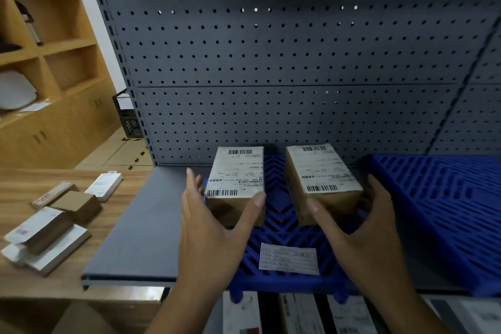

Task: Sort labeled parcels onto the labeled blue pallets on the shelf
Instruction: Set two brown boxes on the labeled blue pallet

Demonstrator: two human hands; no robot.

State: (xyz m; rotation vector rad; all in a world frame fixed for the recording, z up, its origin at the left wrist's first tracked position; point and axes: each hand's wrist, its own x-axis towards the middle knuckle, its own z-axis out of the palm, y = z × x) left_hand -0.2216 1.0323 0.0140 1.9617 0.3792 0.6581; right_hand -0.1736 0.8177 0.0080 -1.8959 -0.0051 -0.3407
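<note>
Left hand [214, 221] is spread around the left parcel [235, 184]: thumb against its near right corner, fingers [193, 179] up along its far-left side, palm just short of the front face; looks like a loose grip, can't tell how firm. Right hand [363, 225] mirrors it on the right parcel [322, 182]: thumb at the near left corner, fingers wrapped round the right side. Both parcels are brown cardboard w/ white barcode labels on top, and they sit side by side, apart, on the blue pallet [282, 219] between the hands. Nearer the wrists, a white paper label [288, 259] lies flat on the pallet's front edge. Just right of the right hand: a second blue pallet [444, 214], same shelf [141, 225]. Beyond the parcels, a grey pegboard back panel [284, 62]. Well left of the left hand, a wooden surface [16, 192] w/ several more small boxes [51, 228] in a loose pile. Below the wrists, more labelled packages, blurred.
</note>
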